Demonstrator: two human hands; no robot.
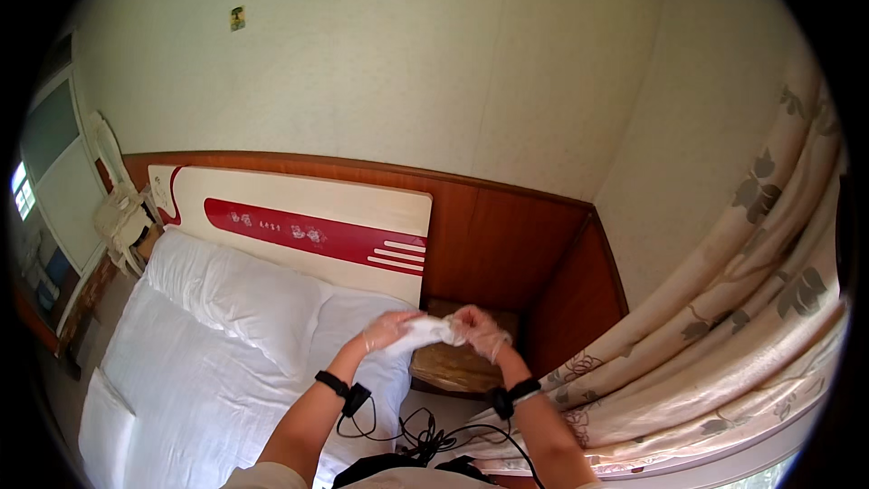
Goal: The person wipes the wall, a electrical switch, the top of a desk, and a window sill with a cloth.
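A small white cloth [422, 333] is stretched between my two hands, above the edge of a wooden bedside table [456, 365]. My left hand [390, 329], in a thin clear glove, grips its left end. At the other end, my right hand [481, 331], gloved the same way, pinches a bunched part of it. To the left lies a bed with a white sheet [224, 387], and a long white pillow [237, 288] rests against the cream and red headboard [292, 227].
Patterned curtains [733, 326] hang close on the right. Black cables [431, 436] dangle between my forearms from the wrist-worn devices. Brown wood panelling [489, 238] lines the wall behind the table. A cream chair [122, 217] stands beyond the bed at far left.
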